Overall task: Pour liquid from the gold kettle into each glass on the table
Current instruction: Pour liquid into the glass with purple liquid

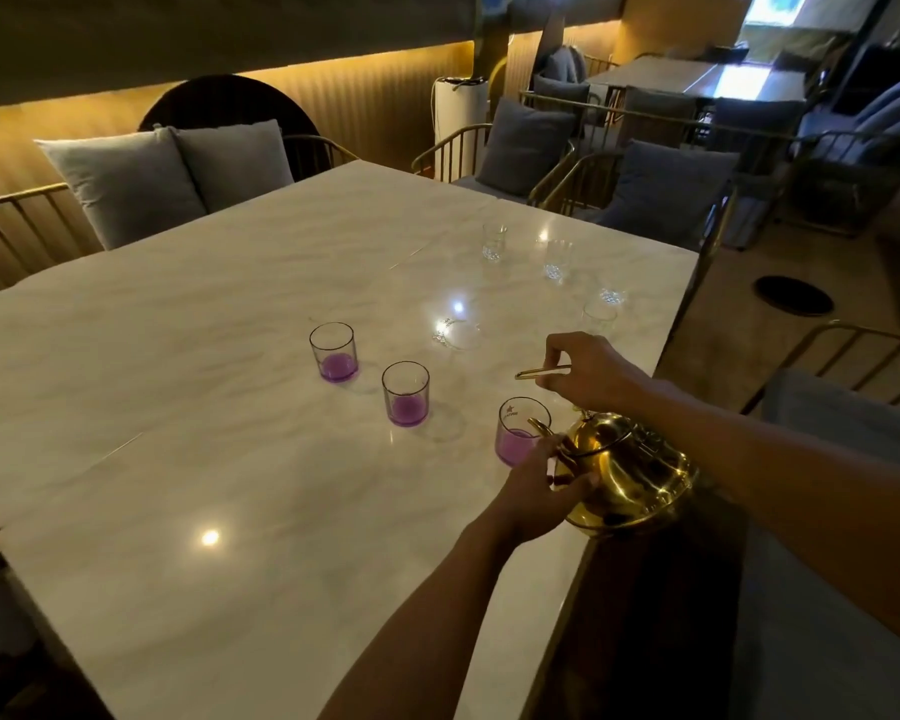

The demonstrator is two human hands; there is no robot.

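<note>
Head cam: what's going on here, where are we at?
A person tilts the gold kettle toward the nearest glass: right hand on the handle, left hand steadying the body. Three glasses hold purple liquid, including the middle glass and left glass. The clear glasses farther back look empty.

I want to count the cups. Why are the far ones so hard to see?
In the head view, the far clear glasses are empty and see-through, and lamp glare on the shiny table washes them out; the near glasses show up because of the purple liquid; the room is dim.
</note>
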